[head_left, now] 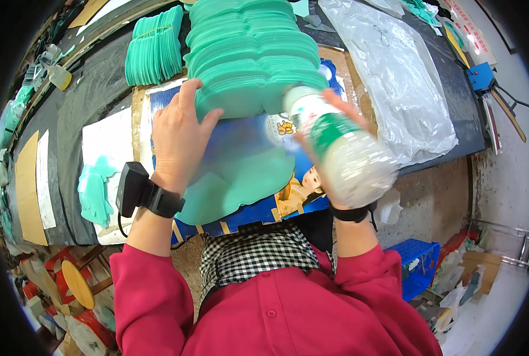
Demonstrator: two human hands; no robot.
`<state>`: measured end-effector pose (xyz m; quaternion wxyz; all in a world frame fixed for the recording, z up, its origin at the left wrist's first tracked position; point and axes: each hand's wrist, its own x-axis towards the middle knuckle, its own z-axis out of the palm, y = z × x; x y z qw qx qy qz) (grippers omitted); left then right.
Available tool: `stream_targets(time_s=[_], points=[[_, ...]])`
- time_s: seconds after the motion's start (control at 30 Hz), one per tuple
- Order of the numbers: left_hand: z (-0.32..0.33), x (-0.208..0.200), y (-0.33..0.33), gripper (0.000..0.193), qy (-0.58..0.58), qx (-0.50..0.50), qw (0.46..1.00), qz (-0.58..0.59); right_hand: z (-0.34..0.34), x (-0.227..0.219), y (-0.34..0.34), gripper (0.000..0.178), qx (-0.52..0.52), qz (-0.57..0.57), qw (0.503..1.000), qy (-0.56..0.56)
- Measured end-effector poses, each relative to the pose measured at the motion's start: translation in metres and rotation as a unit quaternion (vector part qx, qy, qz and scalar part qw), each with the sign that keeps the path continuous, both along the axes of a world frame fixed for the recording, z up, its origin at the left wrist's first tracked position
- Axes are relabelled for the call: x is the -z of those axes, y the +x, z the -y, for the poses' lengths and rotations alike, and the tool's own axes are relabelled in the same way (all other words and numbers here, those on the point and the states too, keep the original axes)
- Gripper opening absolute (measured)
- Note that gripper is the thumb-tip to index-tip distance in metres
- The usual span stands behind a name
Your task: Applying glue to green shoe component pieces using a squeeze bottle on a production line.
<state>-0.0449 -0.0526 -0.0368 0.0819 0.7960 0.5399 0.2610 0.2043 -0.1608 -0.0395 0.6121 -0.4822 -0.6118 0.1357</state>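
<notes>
My right hand (312, 151) is wrapped round a whitish plastic bottle (359, 157) with a green and white label. The bottle is tilted and smeared by motion, with its narrower end toward the stack. My left hand (178, 133) has its fingers spread, with thumb and forefinger at the left front edge of a large fanned stack of green sheets (252, 53). Below the stack a loose green sheet (235, 184) with a curved outline lies on a blue printed board (252, 222). Part of the area between the hands is blurred.
Left of the big stack stands a smaller banded bundle of green sheets (155, 50). Green scraps (95, 193) lie on white paper at the left. A crumpled clear plastic bag (395, 89) covers the right of the table. A blue crate (418, 267) sits below right.
</notes>
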Motion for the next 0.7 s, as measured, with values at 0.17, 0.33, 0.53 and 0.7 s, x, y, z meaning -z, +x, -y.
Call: stream_targets(time_s=[0.17,0.33,0.53,0.7], points=[[0.007,-0.013,0.003,0.050,0.040,-0.002,0.999,-0.010,0.020,-0.020,0.028,0.076,0.108,-0.138,0.984,-0.039],[0.028,-0.034,-0.003,0.025,-0.112,0.013,0.982,0.153,0.037,-0.027,0.033,0.081,0.070,-0.226,0.972,0.011],[0.035,-0.015,-0.028,0.018,-0.219,-0.032,0.971,0.089,0.022,-0.037,0.018,0.069,0.018,-0.108,0.987,-0.117],[0.050,0.001,-0.043,0.018,-0.012,0.083,0.995,-0.050,-0.025,-0.033,-0.003,0.047,-0.033,-0.064,0.987,-0.145]])
